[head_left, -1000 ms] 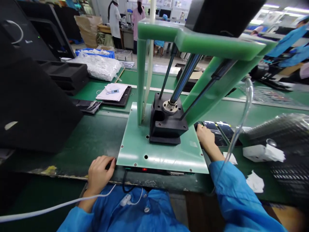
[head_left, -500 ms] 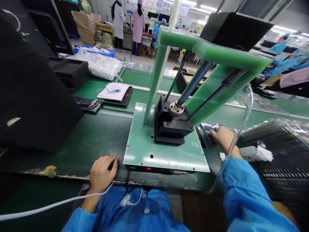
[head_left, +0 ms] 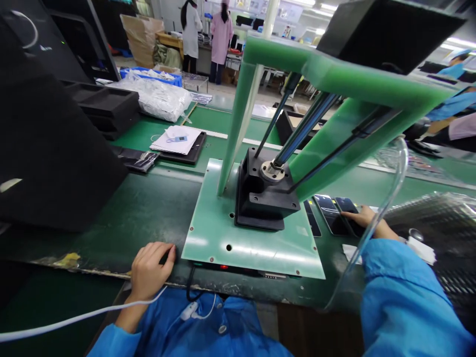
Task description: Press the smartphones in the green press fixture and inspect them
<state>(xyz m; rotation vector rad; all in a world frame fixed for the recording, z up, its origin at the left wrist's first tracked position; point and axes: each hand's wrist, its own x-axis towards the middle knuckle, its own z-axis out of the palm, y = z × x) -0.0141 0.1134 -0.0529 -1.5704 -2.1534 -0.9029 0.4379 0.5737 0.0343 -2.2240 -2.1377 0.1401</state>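
My left hand (head_left: pixel 151 270) rests on the bench near its front edge, left of the press, its fingers loosely laid down and holding nothing. To the right of the press, my right hand (head_left: pixel 366 219) is on the rightmost dark phone (head_left: pixel 346 204), thumb at its left edge; its other fingers are partly hidden. Another phone (head_left: pixel 329 213) lies beside it, and a third phone (head_left: pixel 311 220) is partly behind the press base. The press has a pale green base plate (head_left: pixel 208 243), a black block (head_left: pixel 266 198) on it and slanted metal rods (head_left: pixel 307 129).
A clear tube (head_left: pixel 396 186) hangs in front of my right forearm. Stacked clear plastic trays (head_left: pixel 435 218) stand at right. Black boards (head_left: pixel 48 134) rise at left; papers (head_left: pixel 176 140) on a black tray lie farther back. A white cable (head_left: pixel 85 317) crosses my left wrist.
My right hand has shifted right and slightly down over the phones, with its thumb now at the rightmost phone. The left hand stays on the bench. The view has tilted slightly.
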